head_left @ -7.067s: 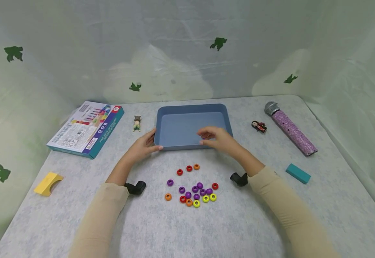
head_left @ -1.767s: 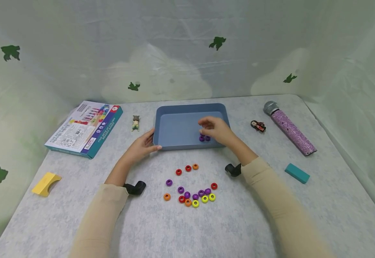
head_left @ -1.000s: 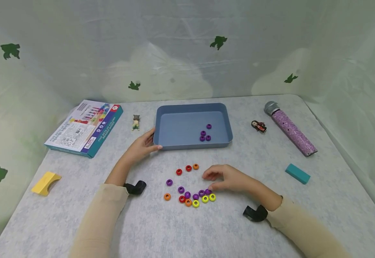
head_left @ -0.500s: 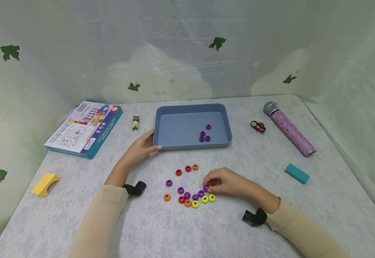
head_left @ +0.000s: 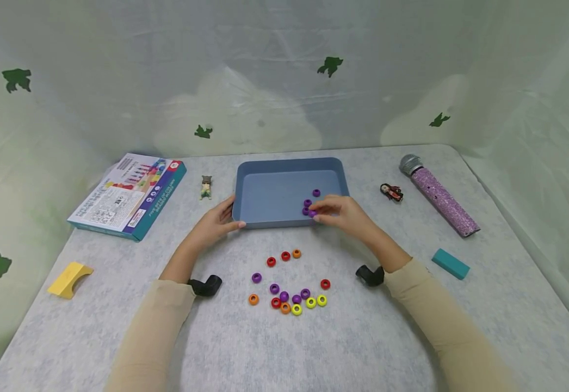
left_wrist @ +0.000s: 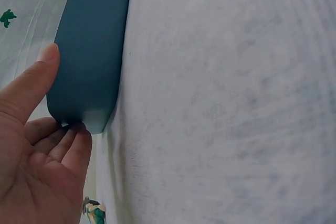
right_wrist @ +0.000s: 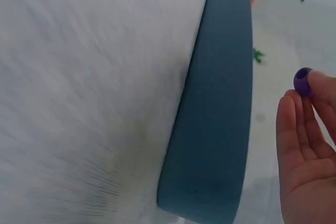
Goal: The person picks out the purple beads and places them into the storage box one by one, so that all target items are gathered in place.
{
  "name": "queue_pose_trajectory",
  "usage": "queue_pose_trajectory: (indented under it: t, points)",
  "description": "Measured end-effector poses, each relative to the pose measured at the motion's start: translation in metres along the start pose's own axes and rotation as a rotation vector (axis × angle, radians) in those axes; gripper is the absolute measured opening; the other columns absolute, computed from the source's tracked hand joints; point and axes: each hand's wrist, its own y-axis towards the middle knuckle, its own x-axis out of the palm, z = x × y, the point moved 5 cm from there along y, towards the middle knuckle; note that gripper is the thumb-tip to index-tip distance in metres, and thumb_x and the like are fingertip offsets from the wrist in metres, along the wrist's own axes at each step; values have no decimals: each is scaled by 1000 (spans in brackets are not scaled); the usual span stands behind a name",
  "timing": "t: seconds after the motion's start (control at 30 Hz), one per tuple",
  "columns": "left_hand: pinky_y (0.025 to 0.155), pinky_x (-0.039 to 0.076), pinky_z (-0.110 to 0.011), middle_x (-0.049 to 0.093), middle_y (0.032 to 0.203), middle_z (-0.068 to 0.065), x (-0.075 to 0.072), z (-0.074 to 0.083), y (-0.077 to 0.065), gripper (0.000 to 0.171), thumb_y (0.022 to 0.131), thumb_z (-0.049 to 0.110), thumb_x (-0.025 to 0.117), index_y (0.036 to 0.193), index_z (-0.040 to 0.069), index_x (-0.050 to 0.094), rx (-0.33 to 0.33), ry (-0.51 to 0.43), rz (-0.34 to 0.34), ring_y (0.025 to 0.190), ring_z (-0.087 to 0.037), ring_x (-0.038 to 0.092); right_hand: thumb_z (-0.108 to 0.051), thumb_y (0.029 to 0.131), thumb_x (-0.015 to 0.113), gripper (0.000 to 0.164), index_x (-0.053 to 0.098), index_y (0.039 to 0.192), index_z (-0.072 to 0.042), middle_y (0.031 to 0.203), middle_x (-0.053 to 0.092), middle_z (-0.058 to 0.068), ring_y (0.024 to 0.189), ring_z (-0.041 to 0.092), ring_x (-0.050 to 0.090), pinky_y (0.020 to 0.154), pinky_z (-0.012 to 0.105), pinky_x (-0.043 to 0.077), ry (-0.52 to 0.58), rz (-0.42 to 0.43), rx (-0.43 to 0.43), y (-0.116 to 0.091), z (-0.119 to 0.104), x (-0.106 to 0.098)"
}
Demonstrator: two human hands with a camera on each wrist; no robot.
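Note:
A purple bead [head_left: 312, 214] is pinched between thumb and fingertips of my right hand [head_left: 349, 218], low over the front right part of a blue-grey tray [head_left: 270, 190]. In the right wrist view the hole of that bead [right_wrist: 303, 81] shows, above the tray's wall. Inside the tray several purple beads [head_left: 316, 193] lie close to the hand; the right hand partly covers them. At the tray's front left corner my left hand [head_left: 211, 226] grips it, thumb on the front wall and fingers at the side. Before the tray lie loose purple, red [head_left: 325, 284], orange [head_left: 253, 299] and yellow beads [head_left: 321, 300].
On the left stand a boxed game [head_left: 128, 196] and a yellow arch block [head_left: 70, 280]. Small figures [head_left: 206, 187] lie on both sides of the tray. A glittery pink microphone [head_left: 441, 196] and a teal block [head_left: 451, 264] lie on the right.
Several purple beads have come into the tray. Within the last half second my right hand has carried another purple bead from the loose group up over the tray. The left hand has stayed put.

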Motion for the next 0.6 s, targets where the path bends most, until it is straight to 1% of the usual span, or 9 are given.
queue_pose_trajectory:
  t: [0.03, 0.13, 0.23, 0.3, 0.43, 0.6]
  points:
    - [98, 22, -28, 10, 137, -4, 0, 0, 0, 80, 74, 26, 61, 134, 12, 10, 0, 1, 1, 121, -15, 16, -8, 77, 58, 24, 58, 99, 2, 92, 55, 12, 80, 19, 53, 68, 29, 48, -2, 14, 16, 6, 8, -3]
    - [98, 21, -27, 10, 137, -4, 0, 1, 0, 80, 74, 26, 61, 134, 12, 10, -2, 4, 3, 121, -15, 16, -15, 77, 58, 26, 59, 100, -3, 94, 56, 7, 81, 14, 53, 70, 26, 47, -56, 43, 85, 24, 33, -10]
    - [98, 21, -27, 10, 137, -4, 0, 1, 0, 80, 74, 26, 61, 134, 12, 10, -2, 5, 3, 121, -15, 16, -17, 78, 58, 25, 60, 100, -7, 94, 57, 2, 83, 12, 52, 71, 26, 46, -140, 43, 174, 38, 54, -14]
    - [98, 21, -27, 9, 137, -3, 0, 1, 0, 80, 74, 26, 61, 134, 12, 10, -4, 3, -1, 121, -15, 16, -16, 78, 58, 24, 60, 100, -8, 93, 57, 1, 83, 12, 52, 71, 27, 46, -179, 26, 233, 43, 64, -15]
    - [98, 22, -28, 9, 137, -3, 0, 1, -1, 79, 74, 25, 61, 134, 13, 10, -12, -3, -4, 121, -15, 16, -12, 78, 58, 20, 61, 97, -7, 92, 58, 4, 84, 15, 53, 71, 29, 45, -216, -38, 301, 50, 74, -11]
    - [98, 22, -27, 9, 137, -2, 0, 0, -1, 80, 74, 27, 61, 134, 14, 10, -19, -5, -3, 121, -15, 16, -11, 77, 59, 18, 62, 94, -7, 91, 59, 5, 84, 16, 52, 72, 29, 45, -232, -81, 335, 54, 78, -6]
